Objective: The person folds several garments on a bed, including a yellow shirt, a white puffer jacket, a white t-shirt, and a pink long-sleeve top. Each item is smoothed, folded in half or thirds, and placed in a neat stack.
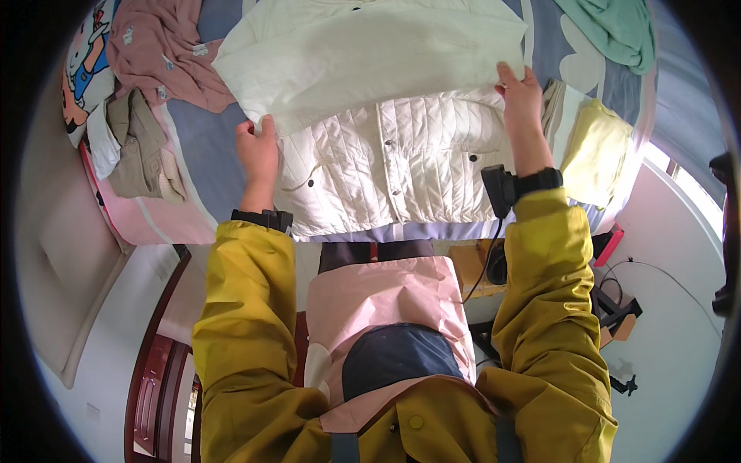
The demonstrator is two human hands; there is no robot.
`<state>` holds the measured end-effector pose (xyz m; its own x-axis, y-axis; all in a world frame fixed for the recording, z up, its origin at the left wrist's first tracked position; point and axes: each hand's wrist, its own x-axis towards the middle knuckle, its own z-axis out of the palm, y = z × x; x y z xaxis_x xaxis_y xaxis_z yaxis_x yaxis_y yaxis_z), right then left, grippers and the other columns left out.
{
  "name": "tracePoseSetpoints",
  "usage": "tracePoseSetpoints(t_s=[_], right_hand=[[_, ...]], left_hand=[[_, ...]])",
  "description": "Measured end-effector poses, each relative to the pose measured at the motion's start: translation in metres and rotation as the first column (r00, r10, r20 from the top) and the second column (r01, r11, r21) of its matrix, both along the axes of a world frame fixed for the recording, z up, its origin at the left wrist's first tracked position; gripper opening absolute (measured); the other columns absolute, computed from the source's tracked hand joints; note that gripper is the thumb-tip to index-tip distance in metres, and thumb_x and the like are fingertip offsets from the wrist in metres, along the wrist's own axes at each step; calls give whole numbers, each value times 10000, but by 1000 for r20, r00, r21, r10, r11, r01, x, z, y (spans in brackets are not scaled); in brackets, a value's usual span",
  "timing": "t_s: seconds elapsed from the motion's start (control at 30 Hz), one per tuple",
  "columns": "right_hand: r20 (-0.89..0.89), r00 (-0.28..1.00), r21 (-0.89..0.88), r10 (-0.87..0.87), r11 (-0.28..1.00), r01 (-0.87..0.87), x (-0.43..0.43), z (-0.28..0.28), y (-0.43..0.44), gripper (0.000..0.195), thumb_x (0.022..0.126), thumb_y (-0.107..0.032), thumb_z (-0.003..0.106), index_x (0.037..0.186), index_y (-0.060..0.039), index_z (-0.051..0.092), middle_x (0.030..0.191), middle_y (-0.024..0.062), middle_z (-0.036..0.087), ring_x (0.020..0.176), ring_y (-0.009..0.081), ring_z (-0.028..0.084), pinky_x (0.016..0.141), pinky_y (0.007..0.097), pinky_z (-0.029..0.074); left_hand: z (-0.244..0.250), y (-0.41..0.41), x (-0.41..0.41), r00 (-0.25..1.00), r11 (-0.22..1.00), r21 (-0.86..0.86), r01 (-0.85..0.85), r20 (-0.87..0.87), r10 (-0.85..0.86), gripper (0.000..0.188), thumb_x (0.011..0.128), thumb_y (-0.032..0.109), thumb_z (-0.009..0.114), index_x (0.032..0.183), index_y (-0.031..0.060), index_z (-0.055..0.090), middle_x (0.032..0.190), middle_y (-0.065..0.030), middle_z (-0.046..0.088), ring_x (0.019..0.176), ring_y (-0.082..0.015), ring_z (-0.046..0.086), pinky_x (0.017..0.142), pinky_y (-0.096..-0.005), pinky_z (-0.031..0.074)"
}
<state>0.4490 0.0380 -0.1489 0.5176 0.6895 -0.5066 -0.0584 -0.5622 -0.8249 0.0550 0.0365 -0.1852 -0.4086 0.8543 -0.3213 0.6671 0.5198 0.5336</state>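
Note:
A smooth off-white piece of cloth spans the upper middle of the view, its lower edge pulled out between my hands. My left hand pinches its lower left corner between thumb and fingers. At the right end, my right hand grips the edge the same way. Below and partly under this cloth lies a cream quilted jacket with dark snap buttons and pocket flaps. Whether cloth and jacket are one garment cannot be told. Both lie over the bed before me.
Left on the bed are a pink printed garment, beige folded clothing and a cartoon cushion. Folded yellow cloth and a green cloth lie right. A cable hangs from my right wrist device. A cardboard box stands below.

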Motion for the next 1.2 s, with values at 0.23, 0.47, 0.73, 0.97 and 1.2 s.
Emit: tracePoseSetpoints(t_s=[0.23, 0.47, 0.73, 0.97, 1.2], right_hand=[[783, 578, 25, 228, 918, -397, -39, -2, -15, 491, 767, -172, 607, 1191, -18, 414, 1203, 192, 412, 1105, 361, 362, 945, 436, 305], [710, -231, -638, 666, 467, -613, -62, -47, -17, 504, 895, -402, 385, 1364, -254, 272, 1421, 18, 255, 1303, 273, 223, 1037, 530, 183], [747, 502, -205, 435, 870, -449, 31, -38, -56, 570, 843, -333, 487, 1318, -63, 322, 1326, 157, 362, 1235, 328, 303, 1025, 429, 240], [49, 854, -612, 517, 692, -384, 62, -34, -131, 487, 827, -334, 582, 1124, 42, 494, 930, 103, 597, 833, 183, 563, 741, 292, 449], [-492, 805, -297, 331, 805, -513, 1, 51, -97, 342, 850, -279, 544, 1019, 16, 577, 885, 57, 607, 870, 160, 562, 761, 290, 457]], left_hand=[[4, -10, 36, 849, 789, 351, 504, -367, -379, 572, 771, 272, 602, 1242, 51, 365, 1281, -223, 341, 1186, -353, 319, 945, -504, 269], [-13, 12, 52, 553, 659, -150, 737, -427, -716, 591, 847, 392, 490, 1376, 273, 254, 1456, -66, 147, 1339, -290, 104, 1020, -596, 82], [-3, -5, 50, 680, 755, 15, 656, -446, -582, 535, 837, 286, 540, 1313, 132, 349, 1387, -110, 281, 1293, -294, 229, 998, -548, 204], [39, -88, 134, 676, 796, 18, 605, 517, -525, 322, 782, 215, 633, 1020, 39, 505, 958, -124, 545, 825, -259, 575, 684, -352, 468], [91, -121, 236, 610, 712, -76, 698, 583, -536, 464, 721, 262, 669, 1020, -7, 440, 1006, -215, 526, 880, -361, 564, 728, -421, 471]])
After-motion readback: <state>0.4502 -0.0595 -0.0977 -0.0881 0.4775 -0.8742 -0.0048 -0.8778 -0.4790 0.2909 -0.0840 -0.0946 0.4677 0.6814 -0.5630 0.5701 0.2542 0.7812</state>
